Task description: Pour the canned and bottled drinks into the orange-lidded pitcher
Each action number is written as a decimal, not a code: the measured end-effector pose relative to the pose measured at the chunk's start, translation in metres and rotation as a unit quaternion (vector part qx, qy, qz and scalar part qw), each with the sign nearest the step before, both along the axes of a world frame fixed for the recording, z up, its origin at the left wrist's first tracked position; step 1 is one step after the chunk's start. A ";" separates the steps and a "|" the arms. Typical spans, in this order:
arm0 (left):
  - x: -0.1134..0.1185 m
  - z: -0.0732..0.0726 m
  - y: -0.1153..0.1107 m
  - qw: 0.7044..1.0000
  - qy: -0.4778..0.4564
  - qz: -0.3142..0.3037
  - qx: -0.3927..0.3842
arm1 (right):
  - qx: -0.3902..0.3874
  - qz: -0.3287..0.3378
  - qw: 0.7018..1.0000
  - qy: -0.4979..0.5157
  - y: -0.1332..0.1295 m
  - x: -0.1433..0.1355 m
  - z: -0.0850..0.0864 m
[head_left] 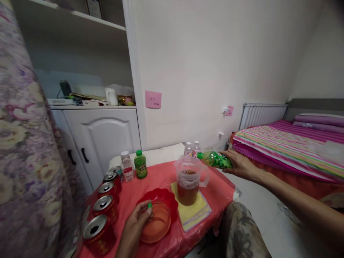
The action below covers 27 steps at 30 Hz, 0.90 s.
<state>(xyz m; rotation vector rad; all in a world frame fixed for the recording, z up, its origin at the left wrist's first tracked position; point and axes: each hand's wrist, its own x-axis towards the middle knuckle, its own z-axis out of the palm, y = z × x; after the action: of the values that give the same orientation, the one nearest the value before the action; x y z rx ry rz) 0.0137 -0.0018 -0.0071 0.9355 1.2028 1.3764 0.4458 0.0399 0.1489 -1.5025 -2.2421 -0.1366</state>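
My right hand point(238, 164) is wrapped round the base end of a green plastic drink bottle point(215, 159). It lies nearly level, its neck pointing left above the rim of a clear pitcher point(188, 190). Brown, foamy liquid partly fills the pitcher, which stands on a folded yellow cloth point(188, 216). I cannot make out a stream from the bottle's mouth. Between thumb and fingers of my left hand point(138, 218) is a small green bottle cap point(149, 205). That hand is over an orange bowl point(161, 229) and a red scalloped dish point(173, 204).
Several red drink cans point(103, 204) line the table's left side. Behind them stand a white-capped bottle point(127, 168) and a green-capped bottle point(140, 165). Two small bottles point(188, 148) stand beyond the pitcher. A red plastic sheet point(161, 175) covers the table; a bed point(282, 136) is at right.
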 end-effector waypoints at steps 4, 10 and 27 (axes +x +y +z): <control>-0.001 -0.001 -0.001 1.000 0.005 -0.001 0.007 | 0.005 0.005 1.000 -0.004 0.004 -0.002 -0.003; -0.001 0.000 -0.002 1.000 0.014 -0.010 0.010 | 0.019 0.005 0.999 -0.028 0.005 -0.006 0.000; 0.001 0.000 -0.003 1.000 0.023 -0.006 0.015 | 0.043 0.011 0.995 -0.085 0.007 -0.013 0.006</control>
<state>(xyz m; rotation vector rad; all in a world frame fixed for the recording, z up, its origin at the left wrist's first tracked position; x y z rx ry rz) 0.0149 -0.0049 -0.0068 0.9986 1.2137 1.3729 0.4326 0.0466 0.1547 -1.4700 -2.3498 -0.3625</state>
